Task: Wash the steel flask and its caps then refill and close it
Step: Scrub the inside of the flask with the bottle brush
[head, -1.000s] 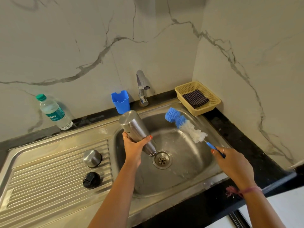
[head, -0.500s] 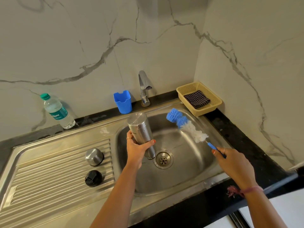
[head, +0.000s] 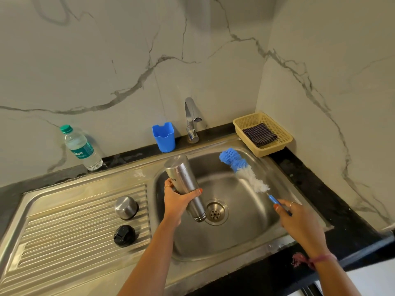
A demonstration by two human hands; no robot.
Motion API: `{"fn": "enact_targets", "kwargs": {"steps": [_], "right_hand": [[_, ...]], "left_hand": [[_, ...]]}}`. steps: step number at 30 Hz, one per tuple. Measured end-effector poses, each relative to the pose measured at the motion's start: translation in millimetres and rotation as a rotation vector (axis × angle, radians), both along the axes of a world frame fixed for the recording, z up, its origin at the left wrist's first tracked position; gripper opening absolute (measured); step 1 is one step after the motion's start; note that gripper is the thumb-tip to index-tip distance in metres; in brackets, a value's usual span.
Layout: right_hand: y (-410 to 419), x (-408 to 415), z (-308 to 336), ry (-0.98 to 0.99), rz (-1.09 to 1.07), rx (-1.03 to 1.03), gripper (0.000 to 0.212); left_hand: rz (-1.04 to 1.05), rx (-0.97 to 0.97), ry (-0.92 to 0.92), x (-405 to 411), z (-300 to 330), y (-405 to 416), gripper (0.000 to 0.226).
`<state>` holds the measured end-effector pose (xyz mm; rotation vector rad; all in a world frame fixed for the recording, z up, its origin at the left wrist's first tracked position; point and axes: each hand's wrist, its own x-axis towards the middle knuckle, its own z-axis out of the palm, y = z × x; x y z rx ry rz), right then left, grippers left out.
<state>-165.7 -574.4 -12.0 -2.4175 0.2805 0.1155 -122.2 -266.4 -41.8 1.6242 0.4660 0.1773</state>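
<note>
My left hand (head: 177,201) grips the steel flask (head: 183,182) around its middle and holds it upside down over the sink basin (head: 241,236), its mouth pointing at the drain (head: 215,212). My right hand (head: 299,218) holds the blue handle of a bottle brush (head: 243,169), whose blue and white bristles point up and left over the basin, apart from the flask. On the ribbed drainboard (head: 64,231) stand the steel cap (head: 126,207) and, nearer to me, the black inner cap (head: 124,235).
A tap (head: 191,120) stands behind the basin, with a blue cup (head: 164,136) to its left. A plastic water bottle (head: 81,148) leans by the wall at the left. A yellow basket (head: 277,146) holding a checked cloth sits in the right corner.
The flask's raised base has swung a little between frames while staying upside down over the drain in my left hand. The brush has stayed in about the same place.
</note>
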Motion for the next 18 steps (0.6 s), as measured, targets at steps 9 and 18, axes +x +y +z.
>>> {"fn": "enact_targets", "kwargs": {"steps": [9,18], "right_hand": [[23.1,16.0,-4.6,0.023,-0.005,0.131,0.032],[19.8,29.9,0.5,-0.077,-0.049,-0.05,0.031]], "left_hand": [[-0.134,0.299,0.08,36.4,2.2,21.7,0.094],[-0.181,0.383,0.121,58.6,1.8,29.1,0.089]]}}
